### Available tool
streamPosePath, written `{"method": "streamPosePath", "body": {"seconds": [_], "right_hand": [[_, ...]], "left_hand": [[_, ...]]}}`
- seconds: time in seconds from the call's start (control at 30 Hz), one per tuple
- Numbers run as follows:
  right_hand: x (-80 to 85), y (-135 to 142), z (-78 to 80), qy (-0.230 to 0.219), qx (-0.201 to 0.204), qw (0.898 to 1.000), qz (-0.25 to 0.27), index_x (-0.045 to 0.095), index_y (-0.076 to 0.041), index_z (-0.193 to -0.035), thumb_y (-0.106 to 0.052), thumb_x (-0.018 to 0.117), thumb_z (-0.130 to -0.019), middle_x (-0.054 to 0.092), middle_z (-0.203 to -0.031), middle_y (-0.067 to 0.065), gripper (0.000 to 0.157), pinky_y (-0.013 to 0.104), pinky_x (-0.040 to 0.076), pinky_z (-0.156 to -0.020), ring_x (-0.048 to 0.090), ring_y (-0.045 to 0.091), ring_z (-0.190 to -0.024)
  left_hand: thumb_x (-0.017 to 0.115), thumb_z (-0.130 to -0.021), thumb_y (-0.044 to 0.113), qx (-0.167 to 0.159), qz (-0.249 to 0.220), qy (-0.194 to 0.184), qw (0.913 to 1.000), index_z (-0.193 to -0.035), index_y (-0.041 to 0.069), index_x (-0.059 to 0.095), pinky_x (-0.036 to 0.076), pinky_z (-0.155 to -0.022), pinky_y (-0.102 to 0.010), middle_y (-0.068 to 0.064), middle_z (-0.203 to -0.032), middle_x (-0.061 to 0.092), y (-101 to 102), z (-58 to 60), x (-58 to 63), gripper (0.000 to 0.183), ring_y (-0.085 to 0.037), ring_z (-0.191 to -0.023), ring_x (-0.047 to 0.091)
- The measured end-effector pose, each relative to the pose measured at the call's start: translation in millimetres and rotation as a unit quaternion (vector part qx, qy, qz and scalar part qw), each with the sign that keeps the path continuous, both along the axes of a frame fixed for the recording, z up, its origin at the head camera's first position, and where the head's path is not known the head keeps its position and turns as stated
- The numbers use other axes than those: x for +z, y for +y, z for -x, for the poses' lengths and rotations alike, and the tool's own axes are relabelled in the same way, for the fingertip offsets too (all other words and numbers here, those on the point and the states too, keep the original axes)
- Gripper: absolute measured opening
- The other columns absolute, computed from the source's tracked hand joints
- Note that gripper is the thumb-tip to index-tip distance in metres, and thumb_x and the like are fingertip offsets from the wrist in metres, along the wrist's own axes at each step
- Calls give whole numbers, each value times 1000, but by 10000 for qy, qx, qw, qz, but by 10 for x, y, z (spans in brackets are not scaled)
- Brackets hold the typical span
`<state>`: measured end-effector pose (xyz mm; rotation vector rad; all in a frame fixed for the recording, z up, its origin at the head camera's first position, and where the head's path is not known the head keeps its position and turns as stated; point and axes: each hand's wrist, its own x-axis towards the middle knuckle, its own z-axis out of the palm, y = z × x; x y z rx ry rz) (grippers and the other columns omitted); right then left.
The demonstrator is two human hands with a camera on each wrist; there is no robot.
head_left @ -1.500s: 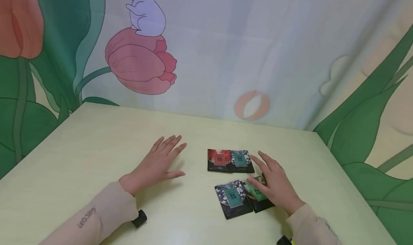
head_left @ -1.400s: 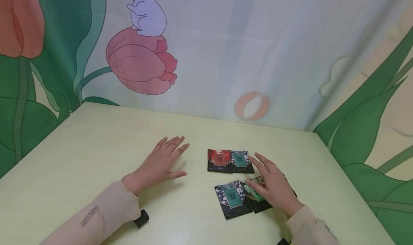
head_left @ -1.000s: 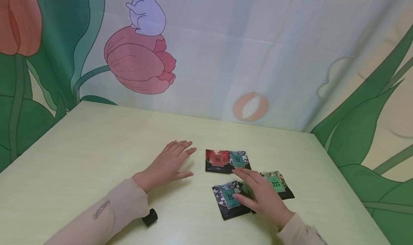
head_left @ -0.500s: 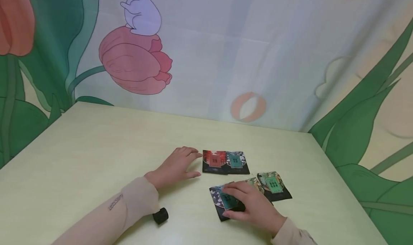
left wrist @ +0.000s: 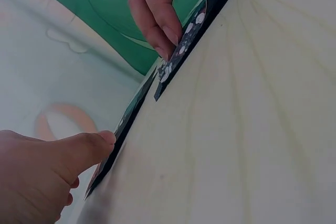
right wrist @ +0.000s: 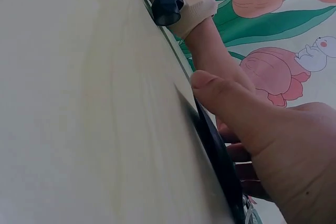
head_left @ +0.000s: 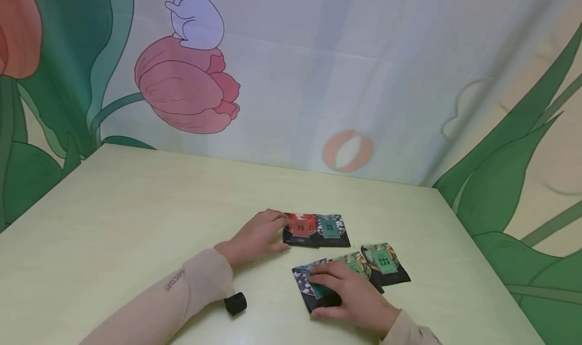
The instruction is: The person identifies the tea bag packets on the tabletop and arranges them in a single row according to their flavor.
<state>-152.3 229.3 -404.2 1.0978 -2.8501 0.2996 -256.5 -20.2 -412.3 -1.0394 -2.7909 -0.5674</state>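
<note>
In the head view, my left hand (head_left: 259,236) reaches the left end of the far row. Its fingertips and thumb pinch the red sachet (head_left: 301,229), which lies beside a blue floral sachet (head_left: 331,230). Nearer to me, my right hand (head_left: 352,294) grips another blue floral sachet (head_left: 303,282), fingers bent over its top and thumb at its lower edge. The hand hides part of that sachet. In the right wrist view, the thumb meets the dark sachet edge (right wrist: 218,153), which stands slightly off the table above its shadow.
A green sachet (head_left: 354,260) lies partly beneath or behind my right hand, and a second green sachet (head_left: 385,264) lies at its right. The pale table (head_left: 173,198) ends at a wall cloth (head_left: 282,82) printed with flowers. A black wrist camera (head_left: 236,303) hangs at my left cuff.
My right hand has moved left from the green sachets onto the near blue one, uncovering the green ones. My left hand has moved right and reached the red sachet. The view has shifted slightly.
</note>
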Motion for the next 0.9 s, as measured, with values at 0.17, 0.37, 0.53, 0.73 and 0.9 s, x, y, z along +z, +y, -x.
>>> {"method": "streamPosePath", "body": {"seconds": [0.17, 0.37, 0.53, 0.73, 0.9], "right_hand": [[-16, 32, -2, 73, 58, 10000, 36, 65, -25, -122, -69, 57, -81, 58, -128, -11, 61, 36, 51, -96, 54, 10, -115], [-42, 38, 8, 241, 260, 9993, 156, 65, -25, -122, -67, 59, -80, 58, -128, -10, 60, 34, 51, -96, 54, 10, -116], [-12, 25, 2, 12, 138, 9999, 100, 65, -24, -123, -68, 57, -81, 57, -129, -10, 61, 35, 50, -98, 53, 10, -117], [1, 19, -1, -132, 37, 9998, 117, 64, -26, -123, -69, 57, -81, 56, -129, -11, 60, 36, 50, -97, 52, 10, -117], [-18, 16, -2, -331, -45, 9994, 124, 63, -29, -124, -70, 56, -80, 55, -130, -12, 61, 37, 50, -98, 52, 9, -118]], "left_hand": [[70, -85, 44, 34, 47, -58, 10000, -130, 10, 58, 40, -109, -41, -8, -133, 57, 95, 18, -4, 57, -26, -126, 50], [71, -85, 41, 60, 56, -111, 9999, -128, 13, 60, 40, -109, -42, -8, -132, 57, 174, 48, -19, 53, -27, -125, 51], [69, -87, 41, -14, 91, -30, 10000, -127, 13, 61, 40, -108, -43, -7, -131, 59, 172, 66, -44, 50, -26, -123, 52], [67, -88, 42, -53, 169, 20, 9998, -124, 12, 63, 39, -109, -42, -6, -128, 61, 157, 53, -35, 47, -25, -121, 54], [66, -88, 43, 2, 395, 42, 9992, -125, 13, 62, 38, -110, -42, -5, -129, 60, 154, 41, -47, 48, -25, -122, 54]]}}
